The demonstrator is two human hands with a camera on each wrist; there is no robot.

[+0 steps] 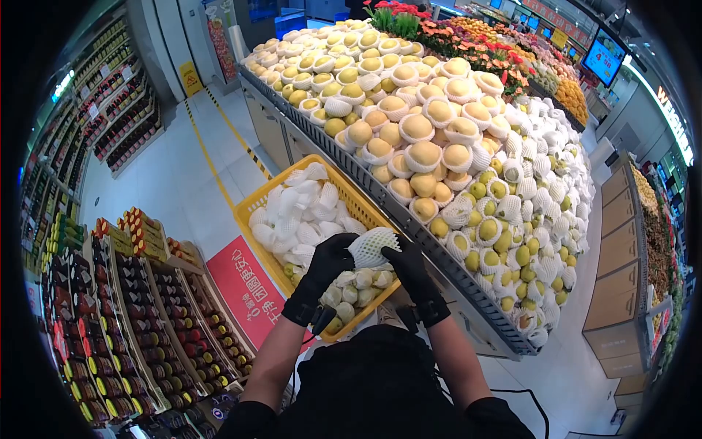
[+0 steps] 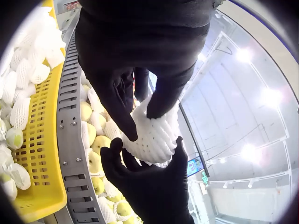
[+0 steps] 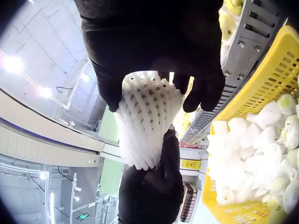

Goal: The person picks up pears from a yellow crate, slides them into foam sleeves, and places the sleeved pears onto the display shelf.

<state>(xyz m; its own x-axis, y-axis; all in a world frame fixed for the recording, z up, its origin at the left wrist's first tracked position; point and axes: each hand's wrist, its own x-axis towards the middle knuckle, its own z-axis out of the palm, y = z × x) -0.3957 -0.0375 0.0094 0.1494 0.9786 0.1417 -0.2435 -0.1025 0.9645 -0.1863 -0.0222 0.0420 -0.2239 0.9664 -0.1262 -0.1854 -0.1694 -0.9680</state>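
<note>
A white foam fruit net [image 1: 373,246] is held above the basket between my two black-gloved hands. Through its mesh in the right wrist view, greenish patches show at the wide end. My left hand [image 1: 330,262] pinches the net's left end between thumb and fingers. At the other end my right hand [image 1: 411,276] grips it, thumb and fingers on opposite sides in the right wrist view. Below, a yellow basket [image 1: 248,208] holds loose empty foam nets [image 1: 300,212] and, at its near end, several pale green fruits [image 1: 351,294] in thin wrapping.
Right of the basket, a grey-edged display [image 1: 431,260] bears heaped yellow pears [image 1: 424,155] and green fruit in nets [image 1: 523,252]. Shelves of jars [image 1: 139,322] stand on the left. A red floor sign [image 1: 245,293] lies beside the basket.
</note>
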